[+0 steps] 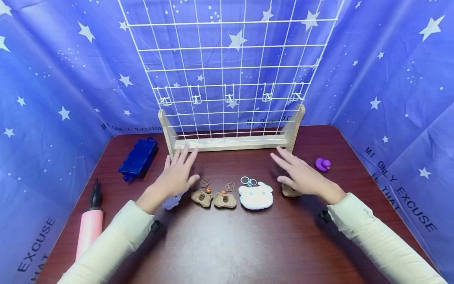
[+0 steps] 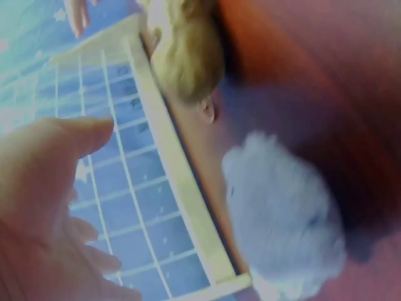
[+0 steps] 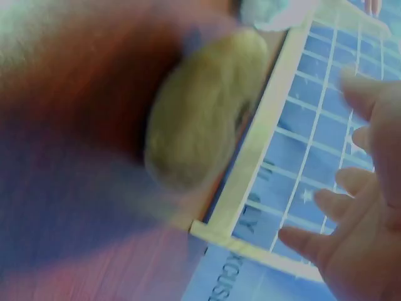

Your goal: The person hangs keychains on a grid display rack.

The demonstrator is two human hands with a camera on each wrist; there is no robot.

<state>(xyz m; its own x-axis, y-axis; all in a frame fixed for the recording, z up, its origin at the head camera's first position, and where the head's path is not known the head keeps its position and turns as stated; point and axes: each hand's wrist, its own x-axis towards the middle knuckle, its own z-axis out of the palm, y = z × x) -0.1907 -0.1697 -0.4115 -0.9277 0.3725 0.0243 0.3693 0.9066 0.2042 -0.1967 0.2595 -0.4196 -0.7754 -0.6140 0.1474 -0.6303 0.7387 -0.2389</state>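
Note:
My left hand is spread with nothing in it, partly covering a pale lavender plush keychain. In the left wrist view this fluffy plush lies below the palm, apart from the fingers. Two brown bear-like plush keychains with metal rings lie near the middle, beside a larger white plush keychain with a light blue clasp. On the other side my right hand is also spread and holds nothing. It overlaps another brown plush keychain, which shows blurred but uncovered in the right wrist view.
A white wire grid with several hooks stands in a wooden base at the back. To the left are a dark blue plastic case and a pink hand pump. A purple rubber duck sits at the right.

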